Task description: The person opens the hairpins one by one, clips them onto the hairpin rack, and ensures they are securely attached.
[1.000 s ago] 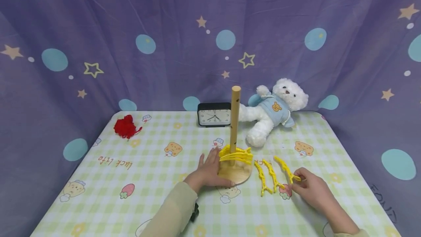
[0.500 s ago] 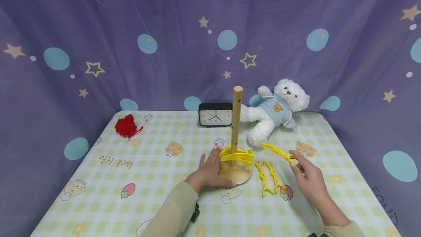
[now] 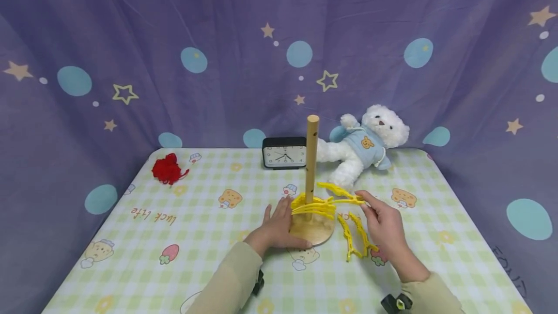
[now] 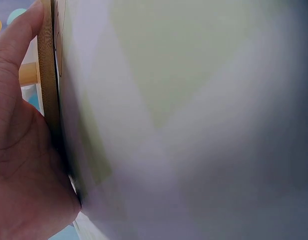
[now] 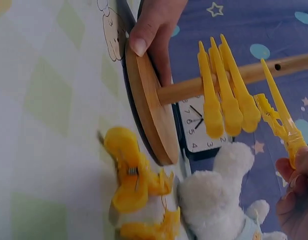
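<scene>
A wooden post point(image 3: 311, 159) stands upright on a round wooden base point(image 3: 312, 230). Several long yellow hair clips point(image 3: 314, 208) are clamped around its lower part. My left hand point(image 3: 277, 229) lies along the base's left edge, fingers straight and spread, thumb on the front rim. With thumb and fingers my right hand point(image 3: 385, 222) pinches the tail of another yellow hair clip point(image 5: 277, 102) just right of the post. That clip's two long arms are spread apart, tips toward the post. On the tablecloth right of the base lie two more yellow clips, a left one point(image 3: 347, 236) and a right one point(image 3: 361, 234).
Behind the post stands a black alarm clock point(image 3: 285, 153). A white teddy bear point(image 3: 362, 144) in a blue top leans at the back right. Red yarn point(image 3: 167, 168) sits at the far left of the checked tablecloth point(image 3: 209, 256). A purple curtain point(image 3: 235, 28) hangs behind.
My right hand has lifted one yellow hair clip off the tablecloth, carried it left to the post and squeezed its arms apart. The left hand has stayed on the base.
</scene>
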Demonstrator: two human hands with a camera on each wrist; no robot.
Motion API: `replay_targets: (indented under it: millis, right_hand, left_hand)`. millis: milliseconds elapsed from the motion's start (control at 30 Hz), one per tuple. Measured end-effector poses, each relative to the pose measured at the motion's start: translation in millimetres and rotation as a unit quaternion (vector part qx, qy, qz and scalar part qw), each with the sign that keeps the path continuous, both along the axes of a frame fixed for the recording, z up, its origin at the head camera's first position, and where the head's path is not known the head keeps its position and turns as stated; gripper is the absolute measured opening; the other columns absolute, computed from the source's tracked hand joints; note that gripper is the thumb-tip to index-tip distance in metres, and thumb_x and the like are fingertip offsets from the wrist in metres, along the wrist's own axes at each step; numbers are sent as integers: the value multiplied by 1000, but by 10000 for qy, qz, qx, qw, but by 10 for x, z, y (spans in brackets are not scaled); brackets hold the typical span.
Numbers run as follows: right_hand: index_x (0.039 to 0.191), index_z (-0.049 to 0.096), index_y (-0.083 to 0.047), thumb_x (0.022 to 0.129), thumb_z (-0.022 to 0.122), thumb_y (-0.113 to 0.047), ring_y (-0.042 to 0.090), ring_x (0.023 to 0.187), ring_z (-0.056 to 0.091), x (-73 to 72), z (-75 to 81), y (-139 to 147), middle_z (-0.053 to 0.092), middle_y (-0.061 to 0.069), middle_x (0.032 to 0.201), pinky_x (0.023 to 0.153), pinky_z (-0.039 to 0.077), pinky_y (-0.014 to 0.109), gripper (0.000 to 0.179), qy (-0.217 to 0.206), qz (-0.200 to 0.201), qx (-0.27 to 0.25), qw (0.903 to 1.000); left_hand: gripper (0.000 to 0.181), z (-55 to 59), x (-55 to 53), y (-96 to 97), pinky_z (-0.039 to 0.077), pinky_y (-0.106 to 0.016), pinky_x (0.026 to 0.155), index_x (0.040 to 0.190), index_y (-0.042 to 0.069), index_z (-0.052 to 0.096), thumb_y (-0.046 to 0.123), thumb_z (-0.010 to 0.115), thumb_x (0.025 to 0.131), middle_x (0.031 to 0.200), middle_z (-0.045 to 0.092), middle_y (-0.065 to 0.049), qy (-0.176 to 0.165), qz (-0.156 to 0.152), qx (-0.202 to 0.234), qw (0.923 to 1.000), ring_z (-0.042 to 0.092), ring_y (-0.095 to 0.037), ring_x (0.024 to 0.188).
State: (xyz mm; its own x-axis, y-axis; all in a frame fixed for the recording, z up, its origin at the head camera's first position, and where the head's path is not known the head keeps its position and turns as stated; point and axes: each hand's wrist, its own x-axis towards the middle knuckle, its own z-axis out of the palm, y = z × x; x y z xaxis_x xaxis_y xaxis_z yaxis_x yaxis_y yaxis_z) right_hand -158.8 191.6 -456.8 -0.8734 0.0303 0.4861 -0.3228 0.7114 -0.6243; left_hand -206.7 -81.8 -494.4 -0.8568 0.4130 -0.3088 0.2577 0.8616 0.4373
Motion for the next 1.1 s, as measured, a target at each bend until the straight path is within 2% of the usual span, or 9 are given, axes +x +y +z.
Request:
replay_targets:
  millis: [133, 333, 433, 533, 633, 733, 800, 933, 1100]
  right_hand:
    - [122, 69, -17, 96, 61, -7, 6, 43, 30, -64, 24, -136, 37, -10, 53, 41, 33, 24, 29, -35, 223, 22, 9997]
    - [121, 69, -13, 94, 63, -4, 4, 46, 33, -158, 11, -286, 43, -10, 56, 46, 37, 25, 30, 166, 476, 125, 9987]
    - [120, 70, -12, 93, 64, -3, 3, 47, 34, -192, -6, -345, 50, -7, 59, 49, 38, 24, 30, 231, 586, 136, 9979]
    - [120, 70, -13, 93, 64, -2, 3, 49, 33, -208, -19, -390, 53, -4, 62, 49, 38, 25, 30, 207, 676, 135, 9974]
    - [120, 70, -13, 93, 64, -2, 4, 50, 36, -210, -23, -414, 63, -1, 73, 51, 40, 25, 30, 110, 725, 113, 9972]
    - [122, 70, -12, 93, 64, -2, 7, 59, 48, -211, -13, -420, 72, 3, 100, 58, 45, 28, 32, -90, 786, 130, 9968]
    - [125, 68, -13, 93, 63, -2, 11, 73, 59, -211, -3, -419, 71, 4, 113, 65, 50, 31, 34, -290, 855, 184, 9957]
    - [133, 61, -14, 96, 60, -4, 18, 96, 63, -202, 11, -409, 63, 5, 130, 76, 52, 37, 39, -792, 1105, 258, 9904]
    - [142, 51, -11, 98, 60, -11, 15, 86, 60, -171, 8, -374, 58, 8, 135, 70, 52, 31, 45, -1021, 1347, 195, 9854]
  left_hand:
    - [133, -44, -12, -2, -13, -47, 115, 157, 6, 0, 80, 65, 67, 163, -10, -5, -24, 15, -55, 10000, -12, -18, 148]
    - [130, 24, 12, -5, -10, -50, 116, 156, 2, 3, 77, 65, 70, 163, -7, -10, -7, -72, -35, 10000, -9, -22, 149]
    - [130, 50, 20, -6, -9, -51, 116, 156, 2, 3, 77, 66, 70, 163, -7, -11, -16, -88, -14, 10000, -8, -23, 149]
    - [131, 32, 10, -2, -11, -50, 115, 156, 3, 1, 78, 64, 70, 163, -9, -9, -29, -96, -80, 9999, -11, -21, 149]
    - [132, -11, -3, 1, -12, -50, 115, 156, 3, 2, 80, 64, 68, 163, -9, -8, 35, -78, -81, 9999, -11, -19, 149]
    - [134, -56, -18, 0, -13, -50, 115, 156, 3, 1, 80, 64, 67, 163, -10, -7, 84, -73, -106, 9999, -12, -19, 148]
    - [134, -74, -23, -1, -13, -50, 115, 156, 2, 1, 80, 65, 66, 163, -10, -7, 102, -58, -86, 9999, -12, -19, 148]
    - [135, -90, -34, 0, -12, -50, 115, 155, 1, 1, 80, 65, 67, 162, -11, -8, 73, -10, -104, 9999, -11, -21, 148]
    - [135, -102, -39, 5, -11, -50, 115, 156, 3, 1, 81, 64, 66, 162, -12, -8, 66, -7, -181, 9998, -12, -20, 148]
